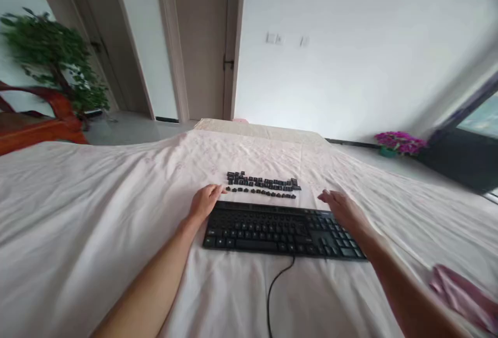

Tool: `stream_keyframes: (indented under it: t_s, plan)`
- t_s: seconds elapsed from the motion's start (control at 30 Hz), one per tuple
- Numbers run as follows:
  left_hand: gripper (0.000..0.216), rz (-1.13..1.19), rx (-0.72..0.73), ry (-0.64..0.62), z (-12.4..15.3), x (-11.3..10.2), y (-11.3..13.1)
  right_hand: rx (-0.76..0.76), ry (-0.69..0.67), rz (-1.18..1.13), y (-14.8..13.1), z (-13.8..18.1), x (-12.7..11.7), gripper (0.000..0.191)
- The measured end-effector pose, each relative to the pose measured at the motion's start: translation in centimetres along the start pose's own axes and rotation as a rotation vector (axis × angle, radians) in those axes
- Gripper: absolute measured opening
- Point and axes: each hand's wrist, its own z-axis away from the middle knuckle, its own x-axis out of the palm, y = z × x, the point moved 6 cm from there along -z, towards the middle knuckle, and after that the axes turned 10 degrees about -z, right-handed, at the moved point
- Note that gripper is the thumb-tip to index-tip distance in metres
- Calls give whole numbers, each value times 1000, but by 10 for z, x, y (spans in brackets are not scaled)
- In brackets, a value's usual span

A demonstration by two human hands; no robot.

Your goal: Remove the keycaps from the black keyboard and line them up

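Note:
A black keyboard [257,245] lies flat on the pale cloth, its cable [272,282] running toward me. Many of its keys at the upper left seem bare of caps, though that area is dark. Beyond its far edge, loose black keycaps [264,181] lie in several rows. My left hand [205,202] is by the keyboard's far left corner, fingers stretched toward the left end of the nearest row; whether it touches a keycap I cannot tell. Over the number pad, my right hand [339,206] reaches past the far right edge, fingers extended and holding nothing.
The wrinkled cloth [148,193] covers the broad surface under everything. A pink cloth [462,296] lies at the lower right. Farther off are a wooden chair [58,115], a leafy plant [50,47], a door [200,37] and magenta flowers [400,142].

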Motion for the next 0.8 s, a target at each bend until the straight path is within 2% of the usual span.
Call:
stream_keyframes:
  t_s: [0.13,0.2,0.3,0.4,0.5,0.63,0.73,0.8]
  plan:
    - [40,-25,58,-54,0,-1,17,-170,8,52,-25,13,-20,31]
    - [36,-28,91,-87,2,-2,23,-180,29,32,-39,18,-26,31]
    - [31,-19,117,-114,7,-3,27,-145,41,-179,-60,20,-23,36]
    - [31,-3,117,-106,11,-4,26,-69,-12,-482,-78,16,-1,39]
    - [29,13,114,-96,14,-3,26,-5,-146,-683,-98,12,33,32]
    - [29,38,113,-40,23,-5,28,-69,-237,-798,-133,9,63,31]
    - [28,95,118,26,31,-9,29,-136,-240,-860,-156,10,73,33]
    - [27,146,103,20,35,-9,27,-178,-243,-894,-166,13,76,35]
